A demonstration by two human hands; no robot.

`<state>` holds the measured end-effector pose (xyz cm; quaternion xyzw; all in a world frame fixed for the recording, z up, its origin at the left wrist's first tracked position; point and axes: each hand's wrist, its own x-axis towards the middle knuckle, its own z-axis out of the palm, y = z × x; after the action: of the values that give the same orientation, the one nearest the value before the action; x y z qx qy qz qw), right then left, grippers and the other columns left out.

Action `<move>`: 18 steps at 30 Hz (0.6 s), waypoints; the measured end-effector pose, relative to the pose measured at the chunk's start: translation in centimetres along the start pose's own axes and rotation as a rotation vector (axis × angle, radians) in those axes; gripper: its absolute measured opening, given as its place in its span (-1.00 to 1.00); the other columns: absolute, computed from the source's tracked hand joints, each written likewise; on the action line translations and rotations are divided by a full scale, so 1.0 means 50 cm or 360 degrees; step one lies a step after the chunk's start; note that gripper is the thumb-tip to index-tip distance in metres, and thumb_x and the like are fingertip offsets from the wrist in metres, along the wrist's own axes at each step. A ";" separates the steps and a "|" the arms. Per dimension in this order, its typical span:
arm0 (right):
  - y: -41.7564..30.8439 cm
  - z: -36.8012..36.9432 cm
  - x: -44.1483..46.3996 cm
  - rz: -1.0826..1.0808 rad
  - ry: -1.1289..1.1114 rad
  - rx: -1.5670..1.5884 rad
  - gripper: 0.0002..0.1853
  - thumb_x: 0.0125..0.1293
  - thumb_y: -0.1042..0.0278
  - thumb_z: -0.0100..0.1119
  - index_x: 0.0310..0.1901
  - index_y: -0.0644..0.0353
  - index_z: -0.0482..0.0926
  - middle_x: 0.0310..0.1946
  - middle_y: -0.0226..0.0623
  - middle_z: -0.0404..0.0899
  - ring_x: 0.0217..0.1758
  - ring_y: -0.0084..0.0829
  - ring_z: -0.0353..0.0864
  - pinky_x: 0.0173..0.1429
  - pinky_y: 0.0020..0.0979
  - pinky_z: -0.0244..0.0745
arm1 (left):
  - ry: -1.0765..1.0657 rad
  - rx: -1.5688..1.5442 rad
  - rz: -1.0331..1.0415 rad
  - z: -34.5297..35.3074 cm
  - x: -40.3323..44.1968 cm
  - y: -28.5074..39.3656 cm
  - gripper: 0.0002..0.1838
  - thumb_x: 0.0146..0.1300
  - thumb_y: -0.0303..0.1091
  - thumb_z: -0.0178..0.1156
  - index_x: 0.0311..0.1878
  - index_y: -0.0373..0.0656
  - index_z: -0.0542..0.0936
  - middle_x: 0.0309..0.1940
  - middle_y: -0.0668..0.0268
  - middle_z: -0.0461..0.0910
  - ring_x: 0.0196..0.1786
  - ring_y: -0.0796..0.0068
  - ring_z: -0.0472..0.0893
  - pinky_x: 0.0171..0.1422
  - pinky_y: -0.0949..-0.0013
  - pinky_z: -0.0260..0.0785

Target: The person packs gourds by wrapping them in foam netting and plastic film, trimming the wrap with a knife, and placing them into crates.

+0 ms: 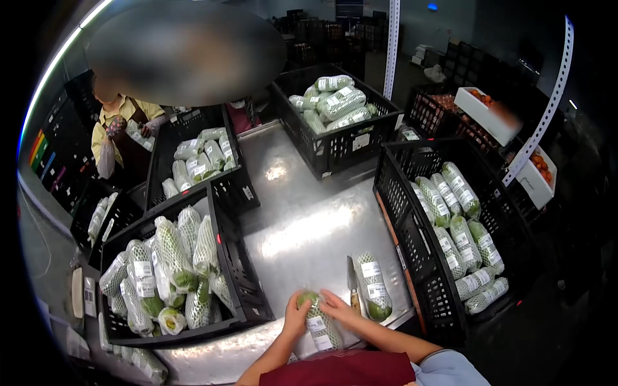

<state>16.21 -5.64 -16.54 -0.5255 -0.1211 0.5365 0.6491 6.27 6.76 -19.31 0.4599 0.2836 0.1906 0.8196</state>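
Note:
Close to my body, a long green vegetable in a white foam net (pixel 318 328) lies on the metal table with labels on its side. My left hand (pixel 296 313) is closed around its far end from the left. My right hand (pixel 338 307) grips the net at the same end from the right, fingertips at the green tip. Just to the right lies a knife (pixel 351 283), its blade pointing away from me and its handle near my right hand. Beside the knife rests another netted green vegetable (pixel 374 289) with labels.
Black crates of netted vegetables stand at the left (pixel 222 257), far left (pixel 154 174), back (pixel 322 151) and right (pixel 418 257). The steel table (pixel 283 219) lies between them. A co-worker (pixel 129 128) at the far left holds a netted vegetable. Perforated metal posts (pixel 391 51) rise behind.

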 end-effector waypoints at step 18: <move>-0.078 0.099 -0.105 -0.0555 -0.0280 -0.0611 -0.11 -0.03 0.36 0.30 0.29 0.29 -0.04 0.08 -0.19 0.30 0.14 -0.40 0.33 0.20 -0.36 0.23 | 0.0026 -0.0034 0.0505 0.060 -0.033 0.236 -0.32 0.12 -0.36 0.21 0.25 -0.33 0.13 0.00 0.16 0.40 0.03 0.43 0.42 0.13 0.39 0.28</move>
<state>12.78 -6.75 -9.18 -0.5615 -0.3651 0.4274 0.6072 6.32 9.83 -7.43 0.4886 0.2118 0.3245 0.7817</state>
